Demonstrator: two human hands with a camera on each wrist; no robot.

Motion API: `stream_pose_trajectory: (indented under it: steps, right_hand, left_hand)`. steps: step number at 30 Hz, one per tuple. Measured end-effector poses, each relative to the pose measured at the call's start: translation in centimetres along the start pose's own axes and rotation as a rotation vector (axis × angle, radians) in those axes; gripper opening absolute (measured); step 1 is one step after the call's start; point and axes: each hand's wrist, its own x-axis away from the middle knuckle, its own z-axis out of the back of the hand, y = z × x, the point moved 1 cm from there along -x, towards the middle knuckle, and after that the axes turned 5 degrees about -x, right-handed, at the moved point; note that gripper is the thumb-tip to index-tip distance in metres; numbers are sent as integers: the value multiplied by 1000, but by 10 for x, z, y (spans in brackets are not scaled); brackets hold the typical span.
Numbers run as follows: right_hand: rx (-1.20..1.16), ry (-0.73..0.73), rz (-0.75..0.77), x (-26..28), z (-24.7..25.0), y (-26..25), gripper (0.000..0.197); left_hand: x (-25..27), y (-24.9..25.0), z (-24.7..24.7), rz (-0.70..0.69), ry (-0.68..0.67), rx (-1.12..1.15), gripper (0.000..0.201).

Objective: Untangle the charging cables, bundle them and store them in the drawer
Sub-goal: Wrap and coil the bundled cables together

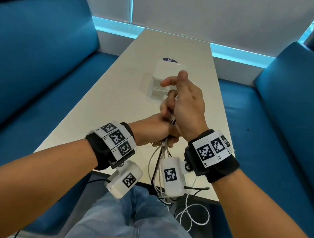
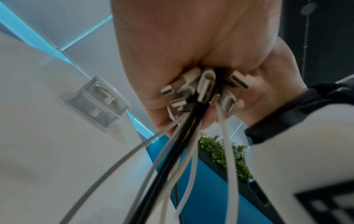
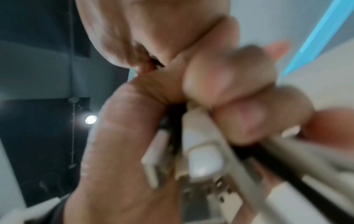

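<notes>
Left hand (image 1: 153, 130): my fingers are curled tight round the cables (image 2: 193, 97). I hold them up over the near end of the table (image 1: 115, 96).
Right hand (image 1: 185, 110): it sits right on top of my left hand, touching it. My lower fingers are curled round the same cables. My thumb and first finger stick up, and I cannot tell if those two touch a cable.
Cables: white, grey and black ones are all bunched in my two fists. Many plug ends (image 2: 205, 84) poke out under my left hand, close together. The long parts hang down past the table edge to my lap. One white cable makes a loop (image 1: 195, 215) down by my right knee.
Drawer (image 1: 162, 79): a small white box with two see-through drawers, one above the other. It stands in the middle of the table, beyond my hands. Both look pushed in. In the left wrist view I see some cable inside the top one.
Right wrist view: it is blurry. I can only make out fingers (image 3: 229, 81) wrapped round white plugs and a black cable.
Around me: blue sofas (image 1: 34, 65) stand on both sides of the table.
</notes>
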Motion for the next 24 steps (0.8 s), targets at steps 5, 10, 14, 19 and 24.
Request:
stream_pose_trajectory:
  steps: [5,10,14,19,24]
  right_hand:
    - [224,-9,108,-8,3,5,41]
    - [376,-127,98,-15,12,2,38]
    - [252,-237,-245,-14,35,18,84]
    - [453,-491,-345,23,12,79,49]
    - [499,-467,-383,40,9,83,26]
  left_hand:
    - [-4,6,1,34,-40,-60,59]
    - [-4,-3,11,71,-71,93,40]
    - [-7,-17,38,102,119,526,40]
    - [-11,-11,56,45,283,889,41]
    - [-8,-28,80,97,479,804,37]
